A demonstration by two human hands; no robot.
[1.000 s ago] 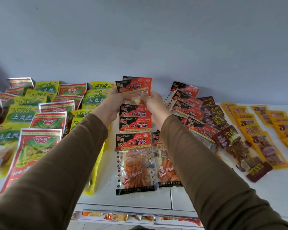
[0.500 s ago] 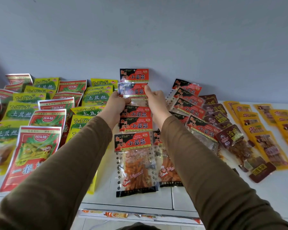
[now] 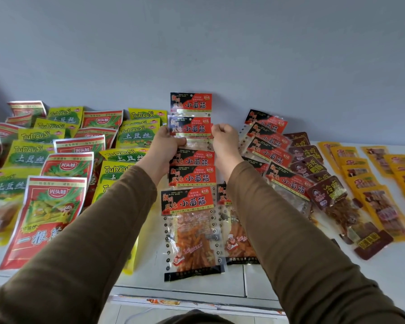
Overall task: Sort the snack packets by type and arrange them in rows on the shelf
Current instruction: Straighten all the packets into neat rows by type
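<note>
A row of red-and-black gluten-strip packets runs up the middle of the white shelf toward the wall. My left hand and my right hand hold the second packet from the back by its left and right edges, fingers curled round it. The rearmost packet leans upright against the wall just behind it. A second row of the same red-and-black packets lies to the right.
Yellow-green packets and red-green packets fill the shelf's left side. Dark brown packets and orange-yellow packets lie in rows on the right. More packets sit on a lower ledge below the shelf's front edge.
Both hands carried packets from above the middle row back toward the wall. One packet now leans against the wall, and my hands grip the one in front of it.
</note>
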